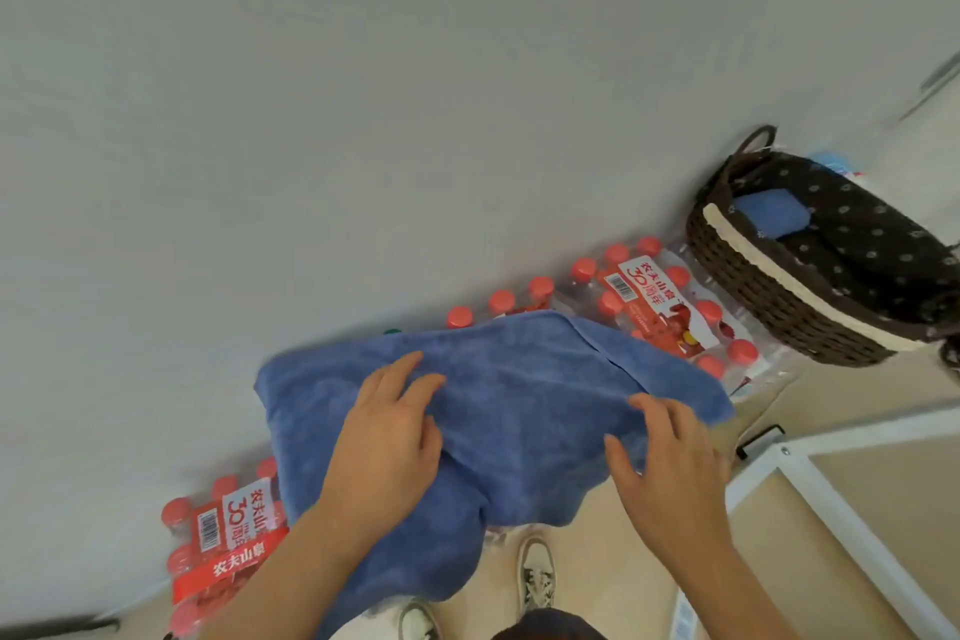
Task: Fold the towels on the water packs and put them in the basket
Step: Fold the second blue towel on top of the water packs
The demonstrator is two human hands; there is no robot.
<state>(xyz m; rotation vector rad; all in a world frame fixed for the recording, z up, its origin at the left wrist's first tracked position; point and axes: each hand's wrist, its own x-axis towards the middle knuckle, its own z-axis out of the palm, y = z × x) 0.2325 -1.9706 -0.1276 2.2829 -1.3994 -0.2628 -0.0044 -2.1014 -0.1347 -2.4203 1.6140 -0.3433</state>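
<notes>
Atop maybe 2 pks (pixel 660 307): 1 towel (pixel 519 390)

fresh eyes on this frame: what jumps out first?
The big blue plush towel spread over the red-capped shrink-wrapped water bottle packs at centre, with the left hand and right hand resting on it. Next, the dark brown woven basket at far right, with a folded blue towel already inside.

Even, soft light; slight motion blur, wide-angle bending at edges.
</notes>
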